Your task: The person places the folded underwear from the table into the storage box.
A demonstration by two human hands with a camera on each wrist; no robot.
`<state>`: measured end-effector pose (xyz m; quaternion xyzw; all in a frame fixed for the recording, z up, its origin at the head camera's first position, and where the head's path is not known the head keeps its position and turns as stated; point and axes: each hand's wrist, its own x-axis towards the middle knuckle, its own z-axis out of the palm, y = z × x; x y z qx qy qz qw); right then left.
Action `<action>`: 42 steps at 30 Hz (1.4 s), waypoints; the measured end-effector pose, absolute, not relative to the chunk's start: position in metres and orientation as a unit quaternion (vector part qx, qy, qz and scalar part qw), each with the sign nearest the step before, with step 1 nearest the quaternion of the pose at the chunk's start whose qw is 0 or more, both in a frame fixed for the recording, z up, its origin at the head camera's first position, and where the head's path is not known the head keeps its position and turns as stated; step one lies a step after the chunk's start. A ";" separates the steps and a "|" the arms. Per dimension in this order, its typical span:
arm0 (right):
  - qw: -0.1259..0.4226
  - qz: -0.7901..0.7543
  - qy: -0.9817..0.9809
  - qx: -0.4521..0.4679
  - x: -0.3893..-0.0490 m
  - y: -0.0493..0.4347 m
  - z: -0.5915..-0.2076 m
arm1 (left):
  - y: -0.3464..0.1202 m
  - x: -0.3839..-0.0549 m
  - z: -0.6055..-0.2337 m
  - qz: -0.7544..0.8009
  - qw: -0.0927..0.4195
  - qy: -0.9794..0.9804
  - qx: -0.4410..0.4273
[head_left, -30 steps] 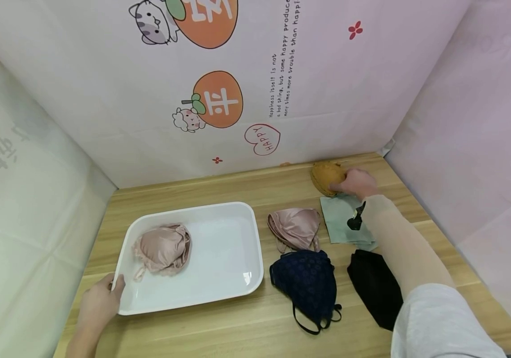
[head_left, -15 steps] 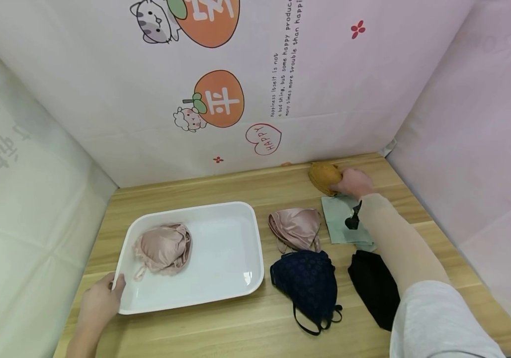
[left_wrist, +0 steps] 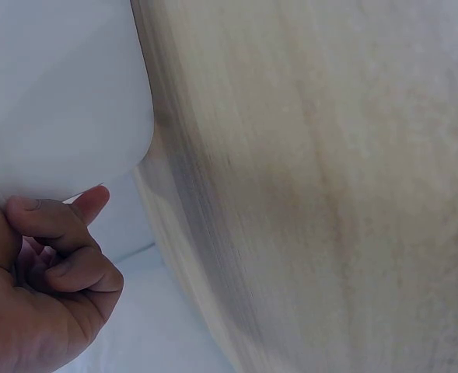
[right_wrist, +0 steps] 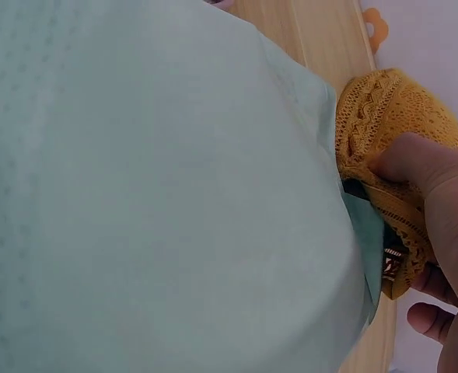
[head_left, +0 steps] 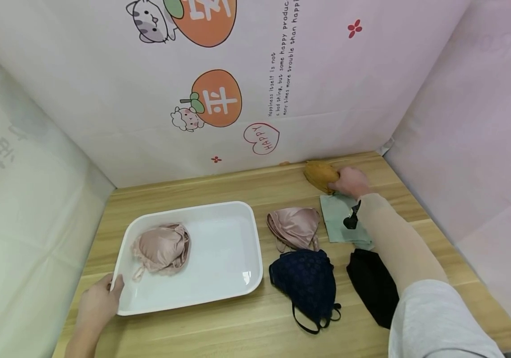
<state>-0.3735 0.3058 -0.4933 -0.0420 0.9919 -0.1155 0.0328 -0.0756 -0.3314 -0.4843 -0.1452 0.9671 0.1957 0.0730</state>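
Note:
My left hand (head_left: 97,302) grips the left rim of a white tray (head_left: 219,297), its thumb over the edge and other fingers curled below. A pink satin bra (head_left: 162,247) lies folded in the tray's left part. At the back right, my right hand (head_left: 351,182) pinches a mustard lace bra (head_left: 320,176) by its near edge. In the right wrist view the thumb presses on the bra's lace (right_wrist: 403,109), with other fingers underneath. Just in front of that bra lies a pale green folded cloth (head_left: 337,219), partly hidden by my right wrist.
A second pink satin bra (head_left: 296,226) lies right of the tray, with a navy bra (head_left: 306,283) and its loose straps in front. A black folded garment (head_left: 372,286) sits beneath my right forearm. White printed sheets (head_left: 327,99) wall in the wooden table (head_left: 184,333).
My right hand has drawn slightly left with the mustard bra, which has tilted and narrowed in view. My left hand and the tray have stayed in place.

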 end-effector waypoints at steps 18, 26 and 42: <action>0.002 -0.138 0.989 -0.061 -0.375 0.302 -0.483 | -0.333 -0.073 -0.486 0.201 0.073 0.966 -0.144; 0.000 -0.136 0.988 -0.070 -0.372 0.293 -0.472 | -0.333 -0.073 -0.484 0.204 0.069 0.967 -0.138; -0.014 -0.124 0.989 -0.080 -0.370 0.277 -0.460 | -0.332 -0.075 -0.485 0.196 0.067 0.969 -0.138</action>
